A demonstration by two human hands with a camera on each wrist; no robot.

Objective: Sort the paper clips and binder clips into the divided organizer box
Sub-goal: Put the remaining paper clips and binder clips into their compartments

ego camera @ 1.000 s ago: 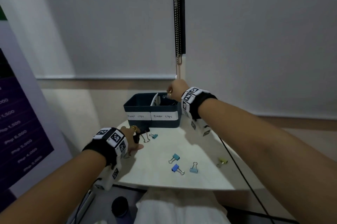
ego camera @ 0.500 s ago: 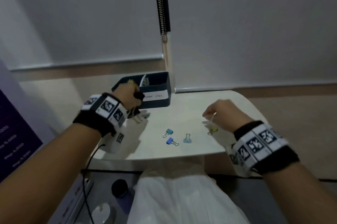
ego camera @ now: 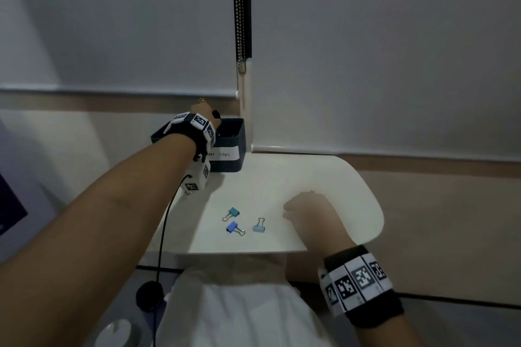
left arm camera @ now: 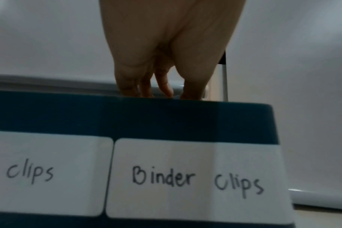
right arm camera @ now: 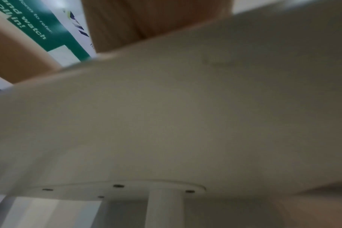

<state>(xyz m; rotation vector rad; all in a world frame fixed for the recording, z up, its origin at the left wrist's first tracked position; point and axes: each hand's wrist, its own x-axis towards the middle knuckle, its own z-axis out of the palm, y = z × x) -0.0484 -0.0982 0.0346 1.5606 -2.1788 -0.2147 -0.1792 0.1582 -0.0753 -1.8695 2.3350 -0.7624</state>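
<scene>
A dark blue organizer box [ego camera: 229,136] stands at the back of the white table [ego camera: 282,174]. Its front [left arm camera: 166,120] carries a label reading "Binder Clips" [left arm camera: 195,177]. My left hand [ego camera: 204,111] hovers over the box with its fingers [left arm camera: 127,83] pointing down behind the rim. A small black binder clip [ego camera: 215,114] shows at its thumb side. Three binder clips lie mid-table: teal [ego camera: 234,211], blue [ego camera: 232,226] and light blue [ego camera: 258,228]. My right hand [ego camera: 304,208] rests knuckles-up on the table right of them, fingers curled under. What lies beneath it is hidden.
A black cable [ego camera: 162,233] hangs off the table's left edge toward a round black object [ego camera: 149,294] on the floor. Window blinds with a bead chain [ego camera: 239,8] stand right behind the box. The right wrist view shows the table's underside [right arm camera: 166,108] and pedestal [right arm camera: 164,208].
My left hand rose from the table's left side to above the box, carrying the black clip. My right hand left the box and came down over the yellow clip, which is now hidden.
</scene>
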